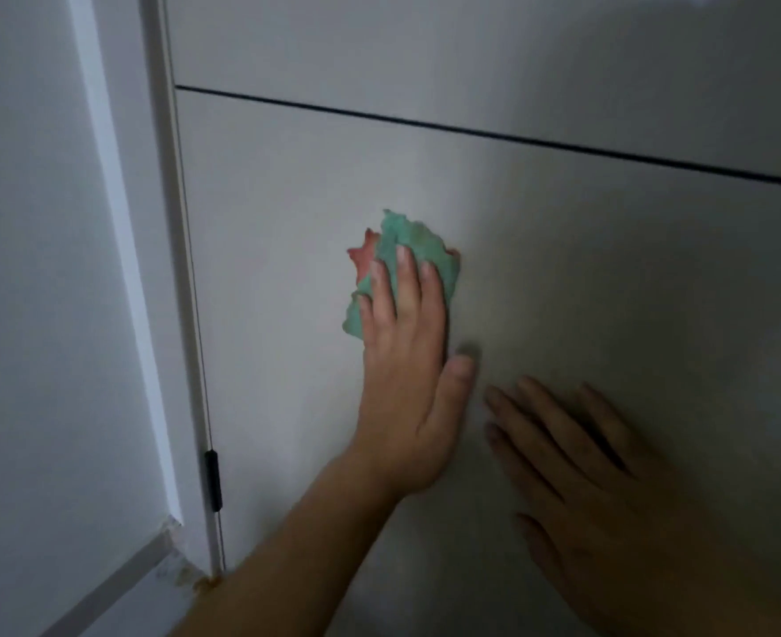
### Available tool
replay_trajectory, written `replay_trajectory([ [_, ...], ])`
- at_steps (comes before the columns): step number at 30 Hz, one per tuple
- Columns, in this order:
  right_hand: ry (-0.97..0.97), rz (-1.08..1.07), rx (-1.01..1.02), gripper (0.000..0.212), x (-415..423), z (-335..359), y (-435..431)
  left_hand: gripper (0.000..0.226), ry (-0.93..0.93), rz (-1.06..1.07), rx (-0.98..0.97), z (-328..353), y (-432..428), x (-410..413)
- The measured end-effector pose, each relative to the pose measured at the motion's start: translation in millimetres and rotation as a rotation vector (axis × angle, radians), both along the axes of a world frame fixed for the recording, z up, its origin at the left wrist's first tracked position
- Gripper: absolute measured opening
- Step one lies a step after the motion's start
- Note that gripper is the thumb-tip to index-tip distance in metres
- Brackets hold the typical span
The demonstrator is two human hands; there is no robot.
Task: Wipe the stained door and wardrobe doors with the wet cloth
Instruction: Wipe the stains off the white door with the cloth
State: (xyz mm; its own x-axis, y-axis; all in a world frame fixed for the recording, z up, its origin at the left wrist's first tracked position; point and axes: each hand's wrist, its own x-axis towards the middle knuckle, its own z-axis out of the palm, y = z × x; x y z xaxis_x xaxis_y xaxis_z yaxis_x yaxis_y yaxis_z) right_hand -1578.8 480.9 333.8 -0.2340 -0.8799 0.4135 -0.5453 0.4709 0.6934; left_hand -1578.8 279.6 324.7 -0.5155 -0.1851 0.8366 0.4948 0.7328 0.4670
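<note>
White frame and a black hinge stand at the left. Near the wardrobe door's left edge, my left hand presses the green-and-pink wet cloth flat under straight fingers, so I judge wiping is under way. My right hand rests spread on the panel, holding nothing; next I'd sweep the cloth across with steady pressure.

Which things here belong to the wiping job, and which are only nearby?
Job:
cloth
wardrobe door
left hand, pressing the cloth
right hand, flat on the door

Nearby:
black fitting at the door edge
white side frame
</note>
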Motion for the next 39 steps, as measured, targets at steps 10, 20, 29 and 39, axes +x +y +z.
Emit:
replay_trajectory([
  [10,0.050,-0.024,-0.217,0.064,5.1,53.3,21.6,0.072,-0.089,-0.037,-0.085,63.1,47.4,19.8],
  [20,0.018,-0.131,-0.333,0.071,10.1,70.1,-88.4,0.064,-0.042,-0.519,-0.029,92.6,-71.1,46.3],
  [29,0.141,-0.380,-0.693,0.080,-11.5,51.7,-141.4,0.059,0.191,-0.152,-0.559,80.1,-123.0,4.0],
  [39,0.149,-0.504,-0.883,0.076,-7.8,71.6,-120.7,0.064,0.186,-0.109,-0.593,75.7,-116.1,0.2],
])
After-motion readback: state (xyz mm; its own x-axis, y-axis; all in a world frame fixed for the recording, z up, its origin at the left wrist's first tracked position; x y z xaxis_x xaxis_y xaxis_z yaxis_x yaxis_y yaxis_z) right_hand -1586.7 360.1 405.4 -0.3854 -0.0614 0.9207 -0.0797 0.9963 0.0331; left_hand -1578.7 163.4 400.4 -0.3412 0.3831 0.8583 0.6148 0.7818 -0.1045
